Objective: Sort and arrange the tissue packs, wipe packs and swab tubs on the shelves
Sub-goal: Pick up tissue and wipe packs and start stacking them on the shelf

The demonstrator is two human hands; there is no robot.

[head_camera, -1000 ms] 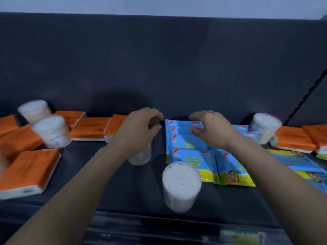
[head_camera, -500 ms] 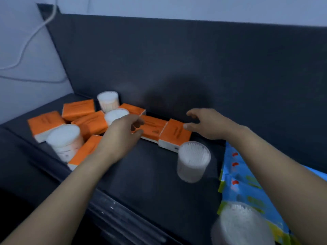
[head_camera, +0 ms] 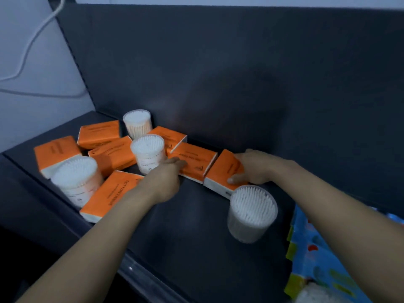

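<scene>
Several orange tissue packs lie scattered on the dark shelf [head_camera: 196, 237]. My right hand [head_camera: 253, 167] grips the rightmost orange pack [head_camera: 223, 171], thumb on its front edge and fingers over its far side. My left hand [head_camera: 164, 178] reaches onto the neighbouring orange pack [head_camera: 194, 160], its fingers touching the pack's near left corner. Clear swab tubs stand around: one at the back [head_camera: 137, 122], one by my left hand [head_camera: 148, 152], one at the left [head_camera: 76, 178], one near my right forearm [head_camera: 251, 211]. Blue wipe packs [head_camera: 323, 254] lie at the right edge.
The shelf's dark back panel [head_camera: 240, 84] rises right behind the packs. A pale wall with a white cable [head_camera: 28, 47] lies to the left. The shelf's front rail [head_camera: 140, 276] runs diagonally below my arms. Another swab tub top [head_camera: 312, 294] shows at the bottom right.
The view has swung left from the blue wipe packs to the orange packs. My right hand has come down and taken hold of the rightmost orange pack; my left hand has moved onto the one beside it.
</scene>
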